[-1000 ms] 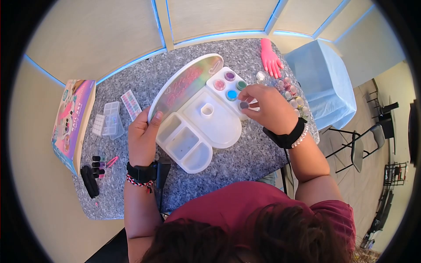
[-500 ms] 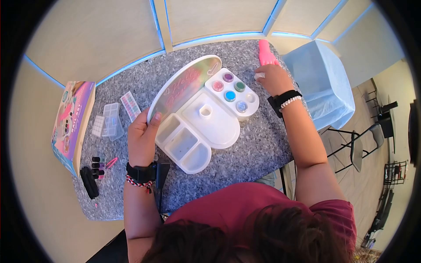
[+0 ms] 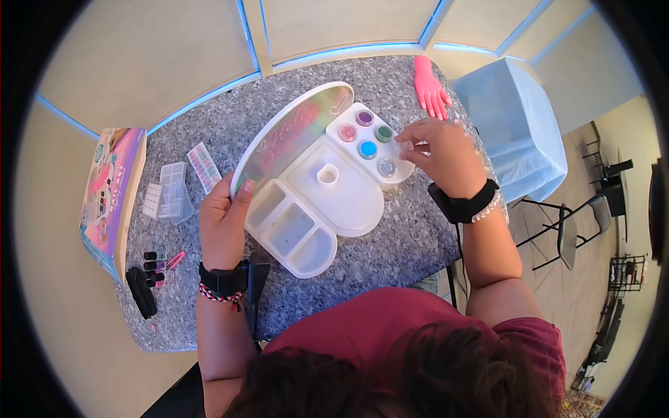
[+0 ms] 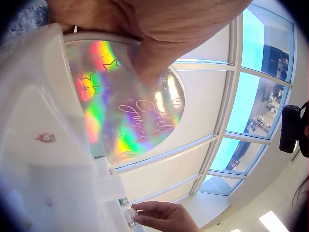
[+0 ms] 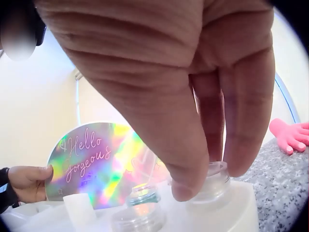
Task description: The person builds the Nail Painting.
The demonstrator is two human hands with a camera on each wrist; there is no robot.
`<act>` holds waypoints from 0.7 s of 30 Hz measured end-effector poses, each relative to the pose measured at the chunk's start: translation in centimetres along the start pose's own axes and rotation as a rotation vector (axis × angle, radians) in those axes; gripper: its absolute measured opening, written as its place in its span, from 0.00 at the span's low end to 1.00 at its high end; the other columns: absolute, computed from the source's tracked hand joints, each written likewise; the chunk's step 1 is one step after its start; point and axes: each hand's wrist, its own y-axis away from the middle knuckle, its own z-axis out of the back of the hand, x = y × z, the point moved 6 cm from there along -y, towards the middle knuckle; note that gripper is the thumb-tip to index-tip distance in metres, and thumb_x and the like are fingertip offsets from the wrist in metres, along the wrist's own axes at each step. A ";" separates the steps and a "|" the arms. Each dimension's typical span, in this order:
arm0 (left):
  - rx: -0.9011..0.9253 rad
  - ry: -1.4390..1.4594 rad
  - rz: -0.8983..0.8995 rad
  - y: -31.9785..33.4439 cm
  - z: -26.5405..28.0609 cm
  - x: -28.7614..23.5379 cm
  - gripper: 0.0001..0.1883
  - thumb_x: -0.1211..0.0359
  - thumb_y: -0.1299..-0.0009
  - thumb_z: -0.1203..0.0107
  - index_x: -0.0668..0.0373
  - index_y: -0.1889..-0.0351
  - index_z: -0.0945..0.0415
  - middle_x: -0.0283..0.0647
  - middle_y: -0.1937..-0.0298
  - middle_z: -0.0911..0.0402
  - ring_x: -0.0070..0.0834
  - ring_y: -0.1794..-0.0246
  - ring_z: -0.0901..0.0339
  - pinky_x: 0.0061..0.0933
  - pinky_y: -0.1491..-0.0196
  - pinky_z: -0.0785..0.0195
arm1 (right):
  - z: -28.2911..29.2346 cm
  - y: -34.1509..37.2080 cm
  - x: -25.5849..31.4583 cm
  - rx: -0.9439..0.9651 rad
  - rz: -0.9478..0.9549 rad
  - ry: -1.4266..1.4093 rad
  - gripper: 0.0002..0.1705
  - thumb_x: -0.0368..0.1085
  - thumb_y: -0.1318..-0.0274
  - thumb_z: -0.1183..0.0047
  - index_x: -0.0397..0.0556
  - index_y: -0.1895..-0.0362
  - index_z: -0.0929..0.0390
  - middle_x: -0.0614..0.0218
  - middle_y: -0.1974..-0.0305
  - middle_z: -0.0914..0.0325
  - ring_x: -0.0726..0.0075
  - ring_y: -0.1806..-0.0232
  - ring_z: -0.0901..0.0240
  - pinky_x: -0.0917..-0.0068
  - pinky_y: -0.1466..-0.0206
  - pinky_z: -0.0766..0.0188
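Observation:
A white nail station (image 3: 362,219) stands on the table, with a post in its middle and compartments at the left. Its upright iridescent panel (image 3: 296,129) reads "Hello gorgeous". My left hand (image 3: 224,226) grips that panel's left end, thumb on the front face. At the jar rack on the right, my right hand (image 3: 451,160) pinches a small clear jar (image 5: 215,183) between thumb and fingers, right at the rack's outer end. Other jars sit in the rack: purple (image 3: 364,118), pink (image 3: 347,132), green (image 3: 383,134), blue (image 3: 368,149) and pale glitter (image 3: 386,166).
A pink practice hand (image 3: 432,89) lies at the back right. Left are a nail art box (image 3: 111,198), clear cases (image 3: 174,191), a sticker sheet (image 3: 203,167), polish bottles (image 3: 155,266) and a black pouch (image 3: 141,292). Blue cloth (image 3: 512,129) covers something beyond the right edge.
My right hand let go of the pale glitter jar in the rack, reached toward the pink hand, and came back with a clear jar to the rack. The left hand keeps its grip.

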 end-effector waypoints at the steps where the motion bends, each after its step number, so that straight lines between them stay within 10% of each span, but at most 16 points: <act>1: -0.002 -0.010 -0.012 0.0 0.1 -0.1 0.19 0.61 0.12 0.43 0.65 0.33 0.18 0.34 0.44 0.11 0.17 0.45 0.20 0.26 0.38 0.28 | -0.1 0.0 0.2 -0.012 0.038 -0.007 0.14 0.30 0.46 0.27 0.45 0.54 0.08 0.57 0.60 0.13 0.56 0.61 0.14 0.61 0.53 0.18; 21: -0.030 0.001 -0.011 0.0 -0.1 0.0 0.19 0.64 0.14 0.41 0.66 0.32 0.18 0.34 0.45 0.10 0.17 0.48 0.18 0.23 0.43 0.25 | -0.7 0.6 0.5 -0.058 0.104 0.081 0.12 0.28 0.49 0.29 0.42 0.58 0.09 0.55 0.57 0.13 0.49 0.57 0.13 0.57 0.51 0.19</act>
